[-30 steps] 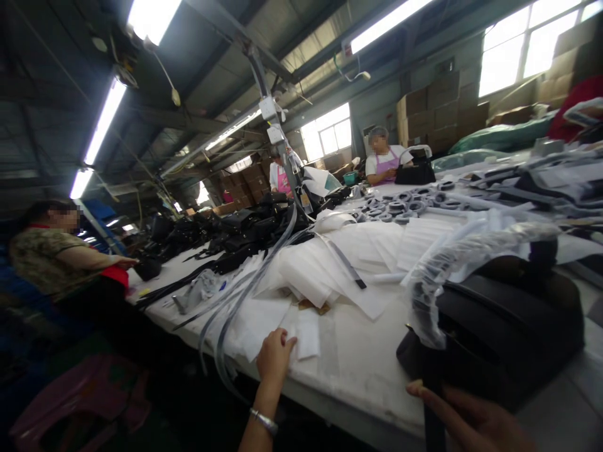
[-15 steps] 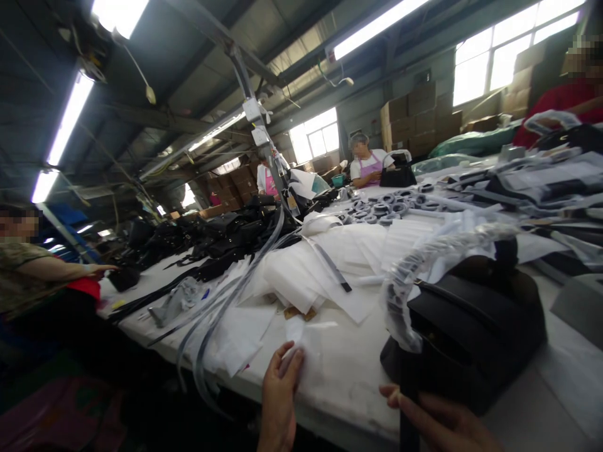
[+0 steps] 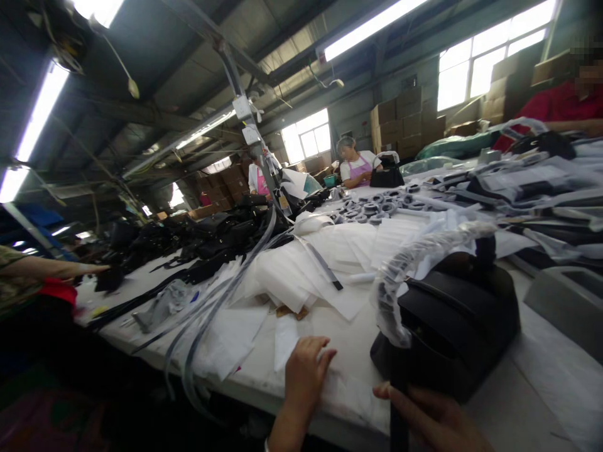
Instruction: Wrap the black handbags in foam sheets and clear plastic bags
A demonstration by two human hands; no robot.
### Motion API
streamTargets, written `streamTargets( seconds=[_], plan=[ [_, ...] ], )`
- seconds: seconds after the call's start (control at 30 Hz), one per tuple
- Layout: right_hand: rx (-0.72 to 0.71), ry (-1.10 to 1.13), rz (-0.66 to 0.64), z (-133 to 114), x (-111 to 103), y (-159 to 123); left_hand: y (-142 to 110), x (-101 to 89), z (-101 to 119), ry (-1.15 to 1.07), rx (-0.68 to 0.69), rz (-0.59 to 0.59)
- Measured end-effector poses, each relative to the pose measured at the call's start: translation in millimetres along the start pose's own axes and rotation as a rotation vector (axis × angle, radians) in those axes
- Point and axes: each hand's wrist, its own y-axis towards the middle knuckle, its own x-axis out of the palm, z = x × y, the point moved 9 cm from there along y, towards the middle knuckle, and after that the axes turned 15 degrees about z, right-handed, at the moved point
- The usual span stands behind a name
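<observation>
My left hand (image 3: 305, 375) rests on the white table (image 3: 339, 339) with its fingers curled on a thin white sheet (image 3: 285, 337) near the front edge. My right hand (image 3: 431, 419) is low at the bottom, fingers pinched round a black strap (image 3: 398, 402) that hangs from a black handbag (image 3: 452, 320). The bag stands on the table to the right of my left hand. Its handle (image 3: 414, 263) is wrapped in clear bubble film.
Stacks of white sheets (image 3: 301, 270) lie mid-table, clear straps (image 3: 211, 314) trail over the front edge, and black bags (image 3: 211, 232) pile up at the far left. Grey rings (image 3: 377, 207) lie further back. Several other people work around the table. A grey tray (image 3: 565, 301) sits at right.
The view has swung left. My left hand slid right along the table edge, toward the handbag, keeping the white sheet under its fingers. My right hand stays on the black strap.
</observation>
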Motion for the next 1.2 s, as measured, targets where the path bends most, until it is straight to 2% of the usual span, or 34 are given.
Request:
streamTargets(
  seconds=[0.1,0.2,0.33,0.47,0.57,0.7,0.83,1.0,1.1,1.2],
  plan=[
    [0.022,0.029,-0.058,4.1,3.2,-0.7,-15.9,37.7,25.0,-0.063,0.106,-0.221],
    [0.033,0.05,-0.096,5.4,2.6,-2.2,-31.8,52.4,31.5,-0.077,0.119,-0.3],
    [0.028,0.068,-0.092,3.8,-0.8,-5.3,-35.1,41.1,22.7,-0.111,0.02,-0.248],
    [0.069,0.072,-0.093,9.0,-0.2,-6.8,-27.0,10.7,11.9,-0.256,-0.151,-0.035],
    [0.099,0.151,-0.117,9.4,4.5,-8.9,-35.3,3.3,5.7,-0.415,-0.318,0.051],
    [0.073,0.26,-0.131,-2.9,7.1,-13.8,-65.0,16.8,12.7,-0.607,-0.488,0.035],
    [0.04,0.158,-0.1,-11.1,3.9,-18.1,-90.2,30.1,30.4,-0.826,-0.642,-0.035],
    [0.028,0.124,-0.049,-15.5,-1.6,-19.6,-89.7,29.3,43.3,-0.851,-0.622,-0.119],
    [0.032,0.156,-0.062,-19.2,-5.0,-22.4,-88.8,30.4,35.1,-0.769,-0.596,-0.172],
    [0.044,0.215,-0.058,-20.9,-10.4,-27.6,-90.6,22.8,20.2,-0.677,-0.599,-0.127]
  ],
)
